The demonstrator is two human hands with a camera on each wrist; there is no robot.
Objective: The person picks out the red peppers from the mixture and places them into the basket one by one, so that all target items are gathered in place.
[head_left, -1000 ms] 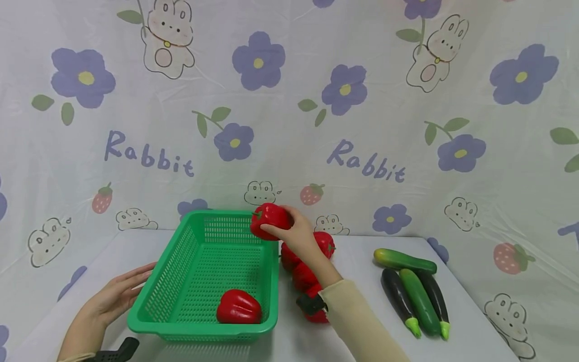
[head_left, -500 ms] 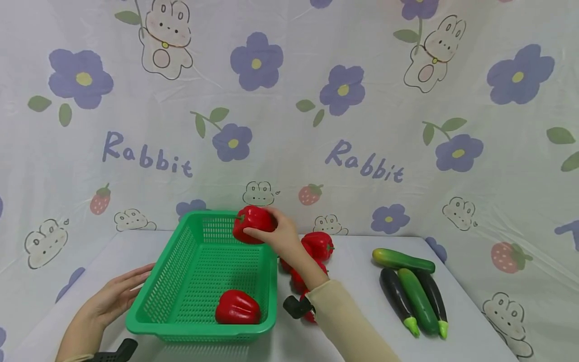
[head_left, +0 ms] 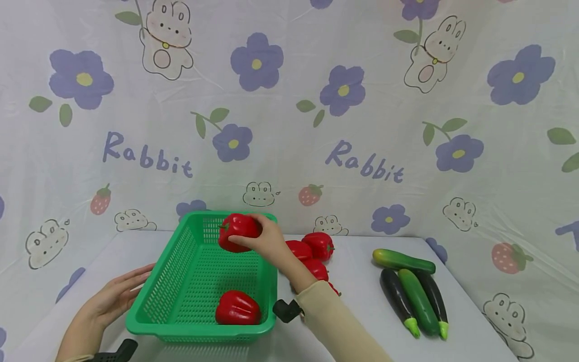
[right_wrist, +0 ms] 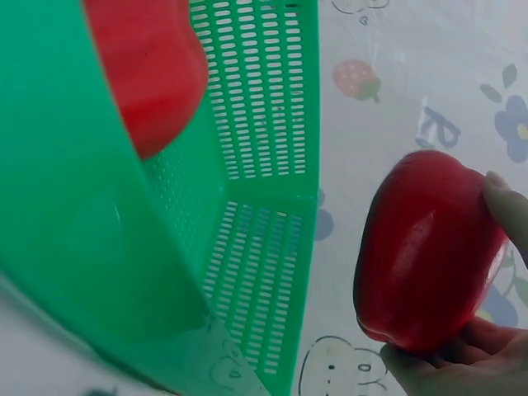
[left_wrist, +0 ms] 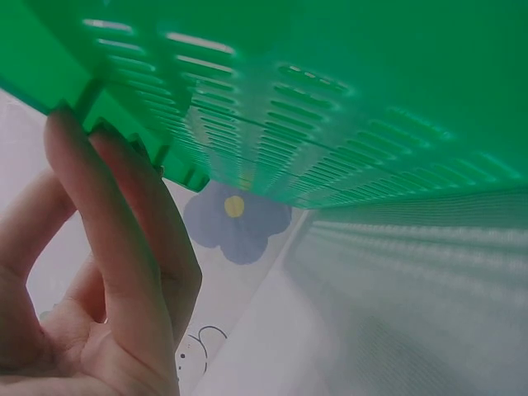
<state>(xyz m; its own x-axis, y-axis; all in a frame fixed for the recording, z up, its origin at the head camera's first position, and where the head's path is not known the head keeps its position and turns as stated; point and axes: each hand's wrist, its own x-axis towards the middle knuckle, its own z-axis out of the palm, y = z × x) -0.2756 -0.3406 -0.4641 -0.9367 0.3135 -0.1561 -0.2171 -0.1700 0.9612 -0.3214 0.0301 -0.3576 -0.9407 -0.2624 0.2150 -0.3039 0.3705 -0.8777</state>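
My right hand (head_left: 270, 244) grips a red bell pepper (head_left: 236, 233), thumb on one side and fingers on the other. It holds the pepper up over the far right part of a green plastic basket (head_left: 199, 329). Inside the basket, near its front right corner, lies another red bell pepper (head_left: 237, 307). My left hand (head_left: 108, 304) is at the basket's left side with its fingers extended. In the left wrist view, the fingertips (left_wrist: 62, 124) of that hand reach the underside of the basket's rim (left_wrist: 124, 132).
Right of the basket, several red bell peppers (head_left: 318, 245) sit on the white table (head_left: 357, 286), partly hidden by my right arm. Farther right lie two dark eggplants (head_left: 398, 296) and two green zucchini (head_left: 404, 260). A patterned cloth (head_left: 289, 110) hangs behind the table.
My right hand has carried the pepper left and slightly down, from the basket's right rim to over its inside. The left hand and basket have stayed in place.
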